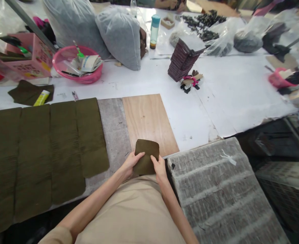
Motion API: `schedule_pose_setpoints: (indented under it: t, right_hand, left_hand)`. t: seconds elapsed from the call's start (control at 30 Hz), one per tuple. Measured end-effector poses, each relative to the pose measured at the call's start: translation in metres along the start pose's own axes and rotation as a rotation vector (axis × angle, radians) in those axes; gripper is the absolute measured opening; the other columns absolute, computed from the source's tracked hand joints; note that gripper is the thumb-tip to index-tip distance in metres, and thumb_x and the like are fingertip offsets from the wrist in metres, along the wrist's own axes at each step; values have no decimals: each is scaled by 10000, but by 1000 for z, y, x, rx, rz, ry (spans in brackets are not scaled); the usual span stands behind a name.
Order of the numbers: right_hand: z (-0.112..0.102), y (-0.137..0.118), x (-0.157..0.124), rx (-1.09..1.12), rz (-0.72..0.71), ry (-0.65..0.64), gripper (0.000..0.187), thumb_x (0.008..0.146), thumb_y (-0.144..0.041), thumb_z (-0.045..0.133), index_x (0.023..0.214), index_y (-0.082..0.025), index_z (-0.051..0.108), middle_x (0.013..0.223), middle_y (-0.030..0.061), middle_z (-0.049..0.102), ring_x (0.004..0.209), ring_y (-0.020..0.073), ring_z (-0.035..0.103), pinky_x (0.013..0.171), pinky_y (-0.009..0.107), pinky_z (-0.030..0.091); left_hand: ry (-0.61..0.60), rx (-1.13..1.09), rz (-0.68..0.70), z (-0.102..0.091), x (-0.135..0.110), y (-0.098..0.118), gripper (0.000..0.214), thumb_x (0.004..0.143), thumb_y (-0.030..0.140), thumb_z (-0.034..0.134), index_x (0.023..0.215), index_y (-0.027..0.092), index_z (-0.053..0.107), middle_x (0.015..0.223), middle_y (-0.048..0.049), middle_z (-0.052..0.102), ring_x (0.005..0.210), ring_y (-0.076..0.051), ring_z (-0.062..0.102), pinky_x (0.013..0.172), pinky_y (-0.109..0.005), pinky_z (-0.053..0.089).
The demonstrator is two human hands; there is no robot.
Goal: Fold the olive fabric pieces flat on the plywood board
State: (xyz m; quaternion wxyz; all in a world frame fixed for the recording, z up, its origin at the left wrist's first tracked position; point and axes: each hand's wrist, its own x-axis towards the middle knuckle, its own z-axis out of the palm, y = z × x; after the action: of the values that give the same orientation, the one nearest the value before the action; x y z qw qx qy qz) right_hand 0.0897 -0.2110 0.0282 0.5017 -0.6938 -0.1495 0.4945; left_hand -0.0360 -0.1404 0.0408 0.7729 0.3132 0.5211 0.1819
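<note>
Close to my body, an olive-brown fabric piece point(147, 159), roughly rectangular with rounded upper corners, is held between both hands. My left hand point(133, 162) grips its left edge, thumb on top. On the opposite edge my right hand point(158, 166) does the same, its fingers mostly hidden beneath the fabric. Behind the piece lies a flat wooden board point(149, 118) on the table. Rows of overlapping olive-brown fabric pieces point(62, 152) cover the table to the left, on a grey sheet point(115, 122).
A pink basin point(78, 79) and stuffed translucent bags point(120, 37) stand at the back left. Further right are a blue-lidded bottle point(154, 32) and a stack of dark maroon pieces point(182, 59). A grey padded surface point(215, 193) adjoins the table at the right.
</note>
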Motion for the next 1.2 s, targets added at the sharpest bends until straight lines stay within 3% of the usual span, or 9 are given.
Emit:
schedule_pose_setpoints:
  t: [0.17, 0.33, 0.5, 0.7, 0.87, 0.93, 1.03, 1.2]
  right_hand:
    - [4, 3, 6, 22, 21, -17, 385, 754, -403, 622, 1046, -154, 637, 1018, 80, 705, 906, 197, 637, 803, 316, 506]
    - [7, 4, 11, 17, 59, -44, 355, 763, -398, 577, 982, -128, 649, 927, 95, 719, 826, 213, 657, 751, 342, 524]
    - [5, 0, 20, -51, -12, -52, 295, 692, -347, 650, 924, -166, 668, 955, 53, 709, 957, 212, 613, 902, 341, 464]
    - [6, 5, 35, -102, 43, -129, 391, 777, -433, 579, 1012, -128, 645, 963, 94, 717, 860, 200, 651, 752, 306, 517]
    - [4, 3, 53, -253, -2, -116, 364, 783, -419, 558, 994, -133, 640, 928, 78, 714, 832, 189, 635, 721, 279, 493]
    - [0, 0, 60, -356, -35, -92, 312, 771, -403, 572, 934, -147, 645, 877, 68, 704, 791, 188, 616, 716, 283, 469]
    - [-6, -6, 69, -503, -68, -46, 237, 747, -370, 604, 876, -174, 636, 781, 42, 667, 728, 190, 583, 703, 292, 427]
    - [-9, -12, 73, -860, -169, 8, 270, 815, -329, 553, 1056, -208, 576, 887, 40, 647, 751, 195, 595, 672, 286, 394]
  left_hand:
    - [34, 1, 31, 3, 6, 2, 360, 746, 375, 663, 968, 91, 653, 852, -109, 734, 703, -198, 677, 642, -290, 550]
    - [105, 50, 112, 4, 13, 2, 302, 692, 281, 687, 944, 115, 667, 894, -48, 727, 828, -193, 664, 715, -244, 530]
    - [110, 86, 71, 1, 19, -7, 339, 771, 363, 602, 947, 79, 657, 792, -97, 729, 687, -206, 672, 629, -290, 543]
    - [174, 179, 172, 3, 30, -14, 365, 753, 331, 623, 1036, 100, 646, 968, -92, 724, 856, -222, 665, 751, -306, 544]
    - [264, 294, 241, -6, 41, -11, 373, 743, 262, 625, 1089, 123, 615, 1072, -96, 689, 982, -237, 630, 890, -347, 493]
    - [308, 383, 258, -8, 43, -10, 380, 741, 228, 625, 1108, 134, 604, 1092, -105, 677, 1006, -248, 618, 921, -362, 465]
    - [364, 705, 241, -7, 41, -7, 437, 788, 219, 591, 1217, 157, 536, 1086, -118, 676, 963, -260, 637, 852, -351, 477]
    - [416, 1124, 153, 1, 36, -5, 621, 844, 278, 571, 1402, 193, 313, 1060, -103, 680, 790, -230, 674, 680, -282, 480]
